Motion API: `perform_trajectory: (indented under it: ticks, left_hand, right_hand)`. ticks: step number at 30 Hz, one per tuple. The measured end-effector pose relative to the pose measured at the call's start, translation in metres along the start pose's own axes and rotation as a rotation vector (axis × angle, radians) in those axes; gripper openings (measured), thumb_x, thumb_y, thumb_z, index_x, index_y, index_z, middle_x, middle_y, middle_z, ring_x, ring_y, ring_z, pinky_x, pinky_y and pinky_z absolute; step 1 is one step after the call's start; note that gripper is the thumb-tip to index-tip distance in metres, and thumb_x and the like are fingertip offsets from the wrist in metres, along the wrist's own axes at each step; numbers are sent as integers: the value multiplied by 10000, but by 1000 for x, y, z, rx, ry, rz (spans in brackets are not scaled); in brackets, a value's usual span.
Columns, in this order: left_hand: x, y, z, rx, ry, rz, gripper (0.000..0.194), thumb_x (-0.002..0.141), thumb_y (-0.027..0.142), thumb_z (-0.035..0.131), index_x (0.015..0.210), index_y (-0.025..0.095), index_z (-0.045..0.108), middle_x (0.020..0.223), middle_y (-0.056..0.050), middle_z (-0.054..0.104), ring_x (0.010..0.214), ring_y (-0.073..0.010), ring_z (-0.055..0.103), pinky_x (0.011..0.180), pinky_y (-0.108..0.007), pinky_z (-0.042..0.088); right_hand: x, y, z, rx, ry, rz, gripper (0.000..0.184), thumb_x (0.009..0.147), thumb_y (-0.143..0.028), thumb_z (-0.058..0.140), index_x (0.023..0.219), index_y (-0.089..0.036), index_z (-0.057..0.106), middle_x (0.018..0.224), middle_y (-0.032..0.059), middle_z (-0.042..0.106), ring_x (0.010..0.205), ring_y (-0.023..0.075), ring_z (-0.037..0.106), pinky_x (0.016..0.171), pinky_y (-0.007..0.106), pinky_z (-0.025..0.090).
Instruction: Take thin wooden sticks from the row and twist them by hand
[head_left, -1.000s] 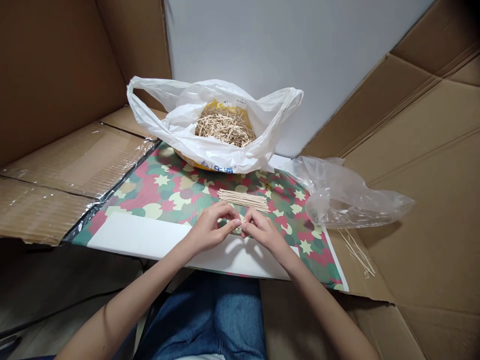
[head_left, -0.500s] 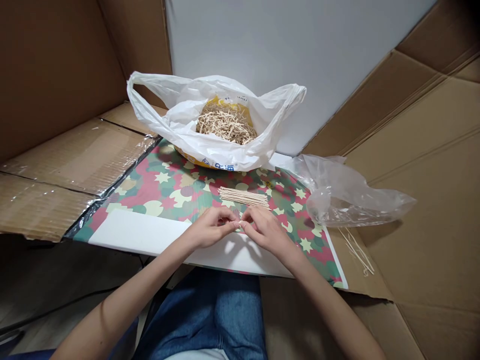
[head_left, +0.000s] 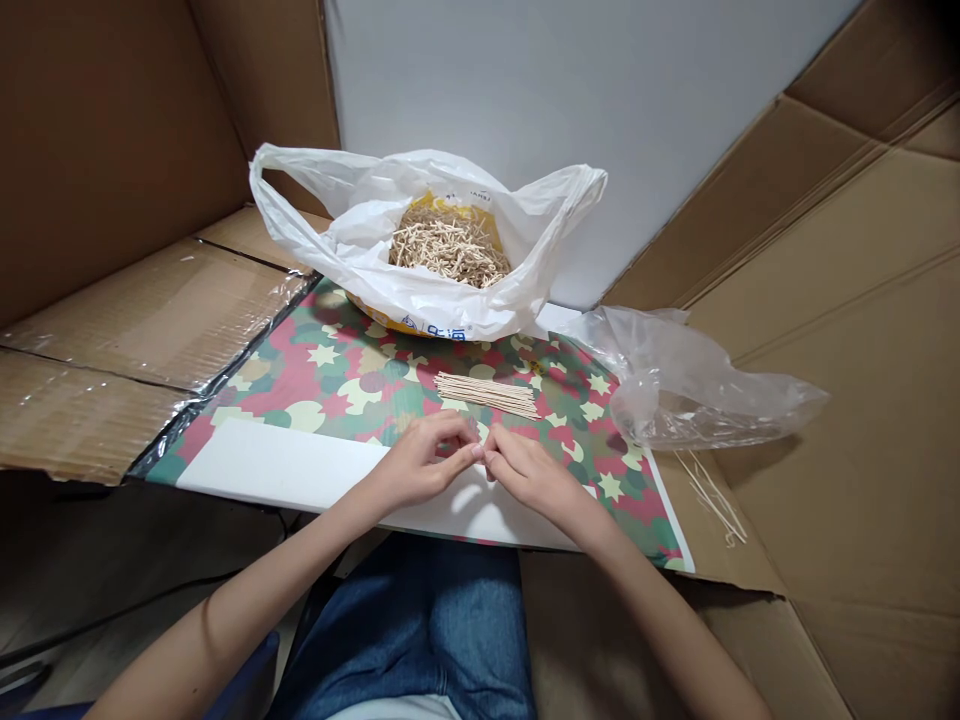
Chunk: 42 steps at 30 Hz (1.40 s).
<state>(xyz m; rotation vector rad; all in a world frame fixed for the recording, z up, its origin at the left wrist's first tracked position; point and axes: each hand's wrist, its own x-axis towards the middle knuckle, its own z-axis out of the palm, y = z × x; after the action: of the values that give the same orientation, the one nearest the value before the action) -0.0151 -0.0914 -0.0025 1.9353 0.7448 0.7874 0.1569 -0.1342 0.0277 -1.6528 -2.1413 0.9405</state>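
My left hand [head_left: 435,455] and my right hand [head_left: 529,475] meet over the white strip at the table's near edge. Both are closed, with thumbs and forefingers pinched and the tips touching. A small pale strand is held between them, almost wholly covered by the fingertips. Just beyond my hands lies a flat bundle of thin, straight, pale strands [head_left: 487,394], side by side. Farther back stands an open white plastic bag [head_left: 360,265], full of short, pale, knotted-looking pieces [head_left: 450,245].
A patterned camouflage cover [head_left: 300,370] lies over the table, with a white strip [head_left: 277,460] along its front. Crumpled clear plastic [head_left: 690,400] rests at the right. A few loose strands [head_left: 712,500] lie on cardboard there. Cardboard walls [head_left: 847,350] flank both sides.
My fingertips have come closer together, and the small pale strand that showed between them is now mostly hidden. My right hand has turned slightly. The bundle and bag stay in place.
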Motion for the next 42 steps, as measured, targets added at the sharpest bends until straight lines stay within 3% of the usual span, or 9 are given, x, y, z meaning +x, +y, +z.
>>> perform_trajectory:
  ticks: [6, 10, 12, 17, 24, 28, 31, 36, 42]
  left_hand:
    - [-8, -2, -4, 472, 145, 405, 146, 850, 197, 494, 963, 196, 586, 881, -60, 553, 837, -170, 491, 752, -314, 352]
    - [-11, -3, -9, 674, 302, 567, 204, 820, 217, 560, 1024, 222, 564, 884, -61, 571, 793, -174, 484, 714, -325, 296]
    - [-11, -2, -12, 724, 295, 608, 161, 817, 204, 559, 977, 222, 575, 859, -52, 577, 759, -166, 475, 695, -321, 283]
    - [-10, 8, -22, 706, 12, 577, 151, 867, 163, 443, 883, 187, 591, 781, -48, 562, 696, -150, 453, 659, -288, 312]
    - [-10, 24, -30, 614, -157, 545, 201, 858, 169, 400, 855, 172, 601, 774, -58, 561, 711, -162, 473, 688, -292, 357]
    - [-7, 18, -25, 414, -135, 414, 201, 823, 185, 424, 781, 166, 619, 710, -47, 540, 682, -152, 477, 660, -270, 383]
    - [-5, 8, -18, 253, -22, 280, 187, 806, 189, 452, 698, 150, 599, 677, -39, 523, 664, -143, 478, 615, -252, 388]
    - [-1, -1, -9, 33, 116, 101, 199, 804, 233, 497, 653, 137, 583, 683, -27, 505, 653, -127, 485, 593, -235, 402]
    - [0, -7, -1, -163, 134, 29, 234, 815, 319, 522, 689, 139, 599, 689, -26, 506, 670, -130, 483, 604, -241, 403]
  right_hand:
    - [1, 2, -8, 430, -160, 76, 137, 850, -256, 368, 730, -209, 413, 692, -24, 562, 700, 145, 510, 685, 281, 390]
    - [2, 1, -11, 641, -248, 61, 145, 838, -228, 375, 699, -203, 408, 691, -18, 544, 696, 132, 501, 707, 273, 395]
    - [4, 3, -10, 696, -280, 44, 146, 833, -221, 387, 690, -199, 414, 688, -18, 547, 687, 127, 498, 702, 266, 395]
    - [10, 10, -7, 750, -359, 49, 129, 809, -189, 414, 688, -189, 458, 654, -20, 557, 652, 117, 498, 670, 249, 388]
    - [20, 10, -6, 879, -554, 90, 130, 761, -179, 451, 637, -175, 490, 591, -27, 546, 583, 101, 524, 644, 244, 409]
    - [29, 18, -6, 873, -658, 78, 139, 772, -222, 448, 665, -168, 519, 619, -21, 544, 574, 103, 532, 628, 251, 413]
    - [29, 17, -11, 706, -526, 29, 172, 829, -280, 434, 706, -183, 505, 693, -13, 550, 675, 117, 527, 666, 254, 407]
    - [16, 4, -10, 236, 92, -172, 166, 850, -374, 470, 897, -218, 504, 929, 20, 528, 896, 165, 486, 771, 297, 404]
    - [7, -6, 15, -232, 353, -318, 89, 829, -281, 479, 834, -193, 489, 816, 54, 560, 791, 205, 492, 725, 340, 384]
